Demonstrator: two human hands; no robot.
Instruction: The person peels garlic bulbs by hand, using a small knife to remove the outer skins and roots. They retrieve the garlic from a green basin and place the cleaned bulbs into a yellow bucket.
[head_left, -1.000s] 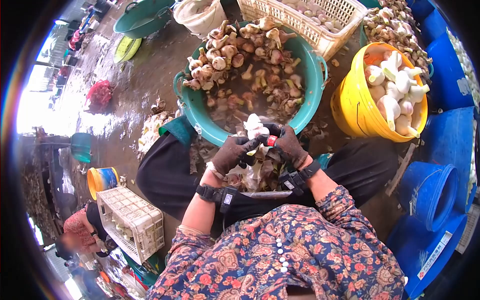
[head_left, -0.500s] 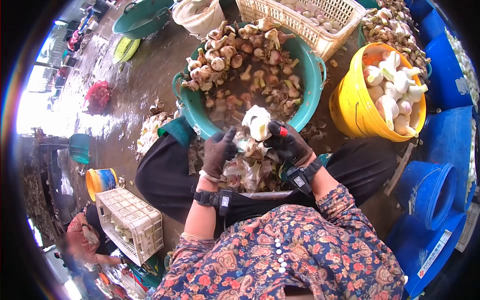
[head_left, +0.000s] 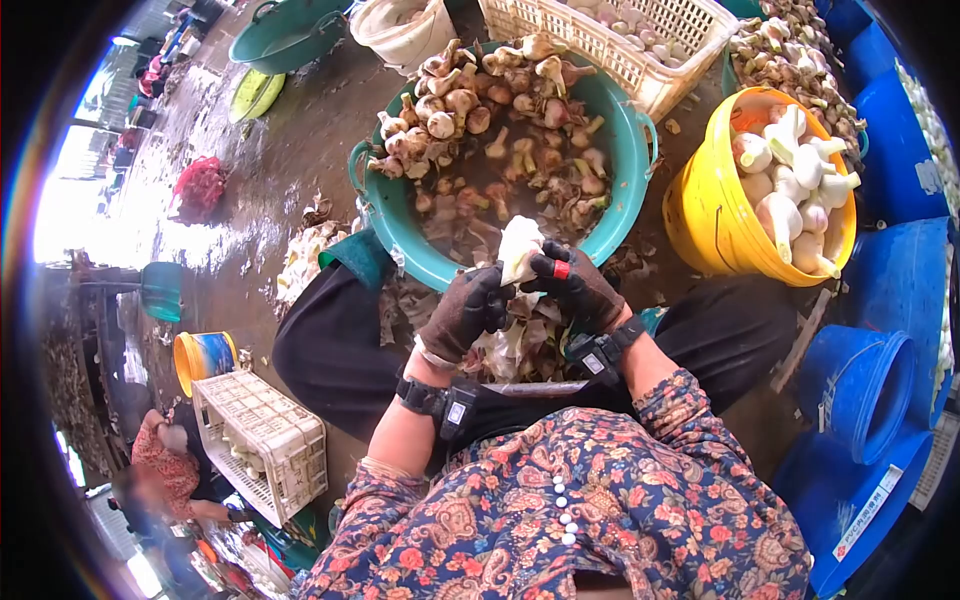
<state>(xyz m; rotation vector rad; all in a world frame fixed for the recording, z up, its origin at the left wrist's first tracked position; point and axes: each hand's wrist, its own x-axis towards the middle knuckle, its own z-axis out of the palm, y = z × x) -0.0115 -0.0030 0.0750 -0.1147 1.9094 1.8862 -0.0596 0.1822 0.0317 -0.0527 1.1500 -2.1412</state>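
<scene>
A white garlic bulb (head_left: 521,246) is held up over the near rim of a green tub (head_left: 630,190). My right hand (head_left: 580,288), in a dark glove with a red band on one finger, grips the bulb from the right. From the left, my left hand (head_left: 466,310), also gloved, has its fingers closed at the bulb's lower edge. Unpeeled garlic (head_left: 440,124) is heaped at the back of the tub, with more in murky water. Loose skins (head_left: 505,350) lie below my hands.
A yellow bucket (head_left: 692,215) of white bulbs stands right of the tub. Behind are a white bucket (head_left: 410,45) and a cream crate (head_left: 640,85). Blue buckets (head_left: 835,385) line the right. At lower left, a person (head_left: 165,465) is beside another crate (head_left: 290,450).
My left hand has moved up and right to the bulb, and its fingers have closed there. The bulb is now tilted differently in my right hand.
</scene>
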